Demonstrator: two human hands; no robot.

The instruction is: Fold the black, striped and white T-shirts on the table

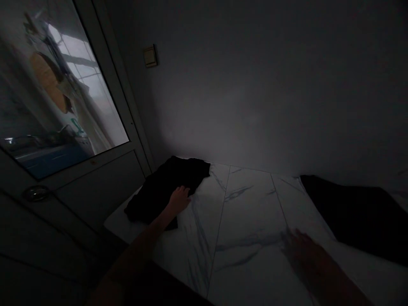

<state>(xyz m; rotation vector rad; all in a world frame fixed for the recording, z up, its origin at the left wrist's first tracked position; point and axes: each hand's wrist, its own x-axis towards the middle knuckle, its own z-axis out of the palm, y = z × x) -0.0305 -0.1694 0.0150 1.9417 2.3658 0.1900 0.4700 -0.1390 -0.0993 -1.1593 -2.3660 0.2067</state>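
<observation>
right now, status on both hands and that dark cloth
Left hand flat, open on the black cloth. Right hand open, blurred, over the marble tiles. Second dark fabric at right.

The right hand (302, 250) is blurred and dim, and the dark cloth (357, 216) runs off the right edge

The left arm reaches out toward eleven o'clock, nearly straight, its left hand (179, 199) palm down with fingers lightly spread. The right hand (302, 250) lies low at four o'clock, flat, blurred, fingers pointing toward eleven.
</observation>
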